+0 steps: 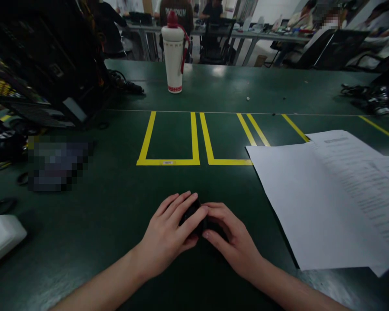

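Between my two hands is a small black object (192,210), mostly covered by fingers, so its kind does not show. My left hand (173,224) wraps over it from the left, fingers curled round its top and side. From the right, my right hand (228,233) pinches at its edge with thumb and fingertips. Both hands are low over the dark green table (116,224), in front of the yellow tape outlines (168,162).
White printed papers (311,198) lie on the right. A white tumbler with a red lid (174,56) stands at the back. Black equipment (45,56) fills the left rear, with a white object (4,237) at the left edge. People sit at desks beyond.
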`<act>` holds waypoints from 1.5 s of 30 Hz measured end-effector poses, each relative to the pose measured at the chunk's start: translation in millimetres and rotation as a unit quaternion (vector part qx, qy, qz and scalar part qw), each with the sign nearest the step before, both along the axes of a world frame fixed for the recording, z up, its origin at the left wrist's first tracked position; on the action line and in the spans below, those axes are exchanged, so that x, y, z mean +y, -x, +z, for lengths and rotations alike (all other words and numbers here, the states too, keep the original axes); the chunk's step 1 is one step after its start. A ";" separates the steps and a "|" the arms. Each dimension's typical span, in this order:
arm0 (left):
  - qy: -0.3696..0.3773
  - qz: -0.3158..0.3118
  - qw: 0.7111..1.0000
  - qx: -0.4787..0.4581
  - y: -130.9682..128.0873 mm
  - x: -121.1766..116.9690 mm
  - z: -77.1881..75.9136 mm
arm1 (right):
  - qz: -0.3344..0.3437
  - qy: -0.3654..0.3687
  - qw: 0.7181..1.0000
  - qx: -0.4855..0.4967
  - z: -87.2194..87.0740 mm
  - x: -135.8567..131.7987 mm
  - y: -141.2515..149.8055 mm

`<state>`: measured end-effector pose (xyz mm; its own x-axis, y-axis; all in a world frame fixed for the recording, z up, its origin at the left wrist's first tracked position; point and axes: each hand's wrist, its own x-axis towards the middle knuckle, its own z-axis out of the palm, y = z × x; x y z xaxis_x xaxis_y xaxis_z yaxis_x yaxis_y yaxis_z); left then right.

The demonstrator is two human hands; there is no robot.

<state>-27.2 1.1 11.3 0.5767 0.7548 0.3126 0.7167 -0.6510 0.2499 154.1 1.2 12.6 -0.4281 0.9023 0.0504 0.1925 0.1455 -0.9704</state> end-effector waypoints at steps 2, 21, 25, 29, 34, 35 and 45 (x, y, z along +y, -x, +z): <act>0.003 0.008 1.000 0.000 -0.1 -3.2 0.4 | -0.005 0.013 1.000 0.022 -0.1 -2.9 1.9; -0.030 0.035 0.999 -0.027 -4.3 -26.9 8.4 | 0.038 0.010 0.993 0.111 4.7 -19.2 2.3; -0.040 0.030 0.998 -0.033 -3.9 -29.1 8.7 | 0.052 -0.008 0.989 0.135 1.1 -20.4 4.4; -0.051 0.023 0.998 -0.037 -3.7 -32.8 9.2 | 0.009 -0.030 0.992 0.125 1.2 -24.5 8.3; -0.054 0.024 0.997 -0.040 -3.8 -35.3 9.2 | 0.000 -0.026 0.994 0.102 1.6 -26.5 7.5; -0.055 0.026 0.997 -0.040 -4.0 -35.3 9.2 | 0.012 -0.018 0.994 0.106 1.1 -26.0 6.7; -0.052 0.028 0.997 -0.041 -4.6 -34.2 8.5 | 0.032 -0.028 0.991 0.127 -1.0 -25.7 4.5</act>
